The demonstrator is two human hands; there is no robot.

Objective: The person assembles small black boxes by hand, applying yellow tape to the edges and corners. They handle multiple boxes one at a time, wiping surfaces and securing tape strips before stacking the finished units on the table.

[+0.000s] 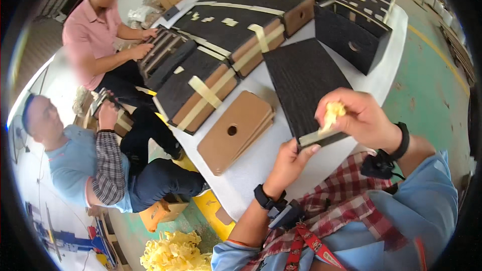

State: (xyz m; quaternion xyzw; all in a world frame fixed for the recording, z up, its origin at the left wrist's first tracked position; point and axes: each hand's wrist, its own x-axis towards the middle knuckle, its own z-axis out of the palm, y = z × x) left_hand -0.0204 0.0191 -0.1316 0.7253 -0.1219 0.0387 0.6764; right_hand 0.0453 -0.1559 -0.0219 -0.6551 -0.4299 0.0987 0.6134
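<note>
A long black wood-grained board (307, 83) lies slanting in front of me, its near end at the table's edge. My left hand (292, 159) is closed on that near corner, thumb along the edge. A pale strip of tape (317, 137) runs across the near end. My right hand (362, 116) is just above it, fingers closed on a crumpled wad of yellow tape (333, 112). Part of the wad hangs down towards the strip; I cannot tell whether the two are joined. To the left lies a small stack of brown panels (228, 143), the top one with a round hole.
Black boxes (216, 27) with pale tape fill the white table (394, 45); an open black box (346, 37) stands far right. Two people (83, 40) work at the left, one seated (80, 160) holding a part. A yellow tape heap (175, 252) is at lower left.
</note>
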